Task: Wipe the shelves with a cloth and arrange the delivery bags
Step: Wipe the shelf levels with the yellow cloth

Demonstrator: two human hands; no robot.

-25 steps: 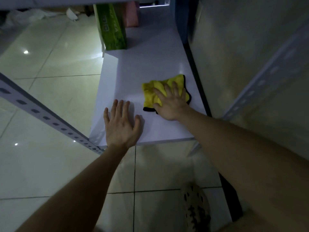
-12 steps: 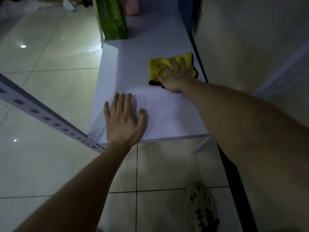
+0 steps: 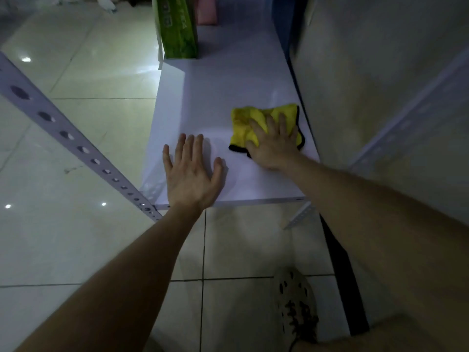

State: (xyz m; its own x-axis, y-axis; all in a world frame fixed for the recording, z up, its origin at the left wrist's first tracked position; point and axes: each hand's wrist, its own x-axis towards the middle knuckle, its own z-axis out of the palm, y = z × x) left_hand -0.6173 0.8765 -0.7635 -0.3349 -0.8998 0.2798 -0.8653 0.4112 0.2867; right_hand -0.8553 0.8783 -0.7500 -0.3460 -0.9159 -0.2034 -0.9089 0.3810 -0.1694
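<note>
On the low white shelf [image 3: 215, 97], near its front edge, we press our right hand [image 3: 275, 146] flat on the yellow cloth [image 3: 243, 123], fingers [image 3: 270, 124] spread across it, pinning rather than gripping it. That cloth has a black trim and lies close to the shelf's wall-side edge. Our left hand [image 3: 191, 174] rests palm down on the bare shelf just beside the cloth, toward the front corner, open and holding nothing. Far back on the shelf stands a green bag [image 3: 177, 26] with pale lettering too blurred to read, and a pink bag [image 3: 206, 11] sits behind it. 1 perforated post [image 3: 63, 133] slants past the shelf's front corner over the tiled floor [image 3: 76, 72].
</note>
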